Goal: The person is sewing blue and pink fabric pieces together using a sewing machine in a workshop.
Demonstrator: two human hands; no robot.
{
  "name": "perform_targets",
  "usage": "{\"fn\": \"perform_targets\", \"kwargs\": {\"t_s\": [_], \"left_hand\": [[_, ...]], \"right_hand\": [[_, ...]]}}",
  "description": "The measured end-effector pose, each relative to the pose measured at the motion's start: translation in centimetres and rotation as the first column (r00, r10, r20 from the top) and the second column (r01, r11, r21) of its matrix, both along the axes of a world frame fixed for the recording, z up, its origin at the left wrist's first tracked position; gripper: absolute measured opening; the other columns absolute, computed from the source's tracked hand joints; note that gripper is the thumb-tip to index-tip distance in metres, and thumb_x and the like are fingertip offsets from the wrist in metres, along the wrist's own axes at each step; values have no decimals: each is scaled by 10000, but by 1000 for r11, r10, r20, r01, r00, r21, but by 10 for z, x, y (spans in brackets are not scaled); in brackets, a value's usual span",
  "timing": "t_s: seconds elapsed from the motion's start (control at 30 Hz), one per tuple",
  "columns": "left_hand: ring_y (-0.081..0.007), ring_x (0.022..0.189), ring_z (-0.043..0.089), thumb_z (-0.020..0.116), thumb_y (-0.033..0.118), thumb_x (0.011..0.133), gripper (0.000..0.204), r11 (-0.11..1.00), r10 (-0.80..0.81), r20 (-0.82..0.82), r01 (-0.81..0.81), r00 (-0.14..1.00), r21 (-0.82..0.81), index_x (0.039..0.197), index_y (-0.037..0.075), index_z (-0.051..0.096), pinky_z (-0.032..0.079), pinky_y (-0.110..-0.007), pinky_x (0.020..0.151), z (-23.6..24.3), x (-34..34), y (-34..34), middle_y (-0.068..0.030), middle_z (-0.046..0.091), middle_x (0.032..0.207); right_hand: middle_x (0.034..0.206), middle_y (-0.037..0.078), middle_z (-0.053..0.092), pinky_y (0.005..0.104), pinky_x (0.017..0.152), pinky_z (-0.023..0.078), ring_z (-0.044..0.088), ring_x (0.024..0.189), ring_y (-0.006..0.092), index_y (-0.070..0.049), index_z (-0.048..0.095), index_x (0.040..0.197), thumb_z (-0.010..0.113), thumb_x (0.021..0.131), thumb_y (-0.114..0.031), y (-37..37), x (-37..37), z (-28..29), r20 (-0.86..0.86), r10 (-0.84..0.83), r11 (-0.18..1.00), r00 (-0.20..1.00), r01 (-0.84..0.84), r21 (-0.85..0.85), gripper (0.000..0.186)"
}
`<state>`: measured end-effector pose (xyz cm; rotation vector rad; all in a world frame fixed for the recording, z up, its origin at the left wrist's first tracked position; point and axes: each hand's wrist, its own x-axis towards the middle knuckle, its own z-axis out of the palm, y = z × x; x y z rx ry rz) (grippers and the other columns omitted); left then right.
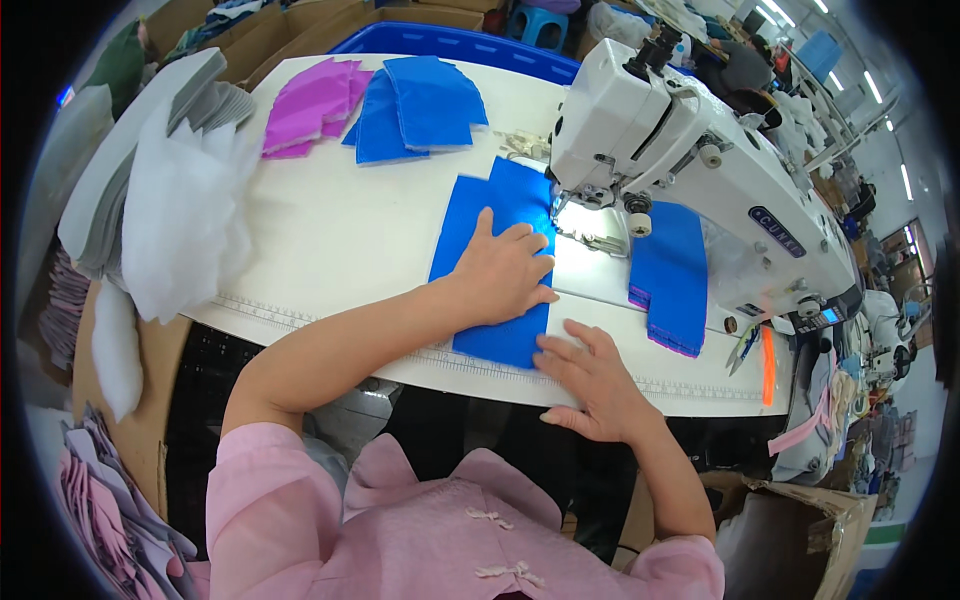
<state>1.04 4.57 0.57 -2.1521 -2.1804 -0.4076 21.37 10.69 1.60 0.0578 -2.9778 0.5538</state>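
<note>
Feeding blue fabric piece [495, 262] under the sewing machine [680, 150] needle; best kept flat, seam edge guided straight, fingers clear of the foot; left hand [505, 272] spread flat on the piece mid-table; right hand [590, 375] open, fingertips pinning its near corner at the table's [330, 230] front edge; nothing gripped.

My left-hand fingers [515, 245] lie flat on the fabric piece [495, 255] on the surface [340, 230]; my right-hand fingers [560, 345] touch its near corner. The sewing machine [680, 150] stands just beyond my fingers, a cut stack [668, 280] to their right, more stacks [420, 105] far behind left.
</note>
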Motion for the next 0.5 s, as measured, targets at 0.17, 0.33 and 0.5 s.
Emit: {"fn": "perform_targets", "kwargs": {"t_s": [0.17,0.33,0.5], "left_hand": [[-207,1142,416,547,396,805,330,999,26,-68,-28,997,-32,1023,155,605,238,-588,939,0,-2,2,-48,528,1123],[-178,1131,421,531,311,831,241,998,44,-81,-49,996,-50,1002,160,608,236,-582,945,-1,-2,5,-19,542,1075],[-169,1113,440,540,262,833,222,998,23,-83,-28,996,-60,1006,140,606,228,-587,950,-1,-1,2,-11,557,1054]], "right_hand": [[1260,91,439,461,952,272,321,1190,368,-83,516,1139,581,761,-400,13,-13,-3,-17,-4,1000,1000,4,0,497],[1246,88,455,451,963,270,329,1186,359,-81,518,1136,572,769,-412,28,-25,-9,-60,-28,1000,998,28,-6,498],[1223,90,479,450,965,276,339,1177,357,-75,528,1126,547,780,-429,43,-34,-14,-103,-61,998,993,63,17,495]]}}
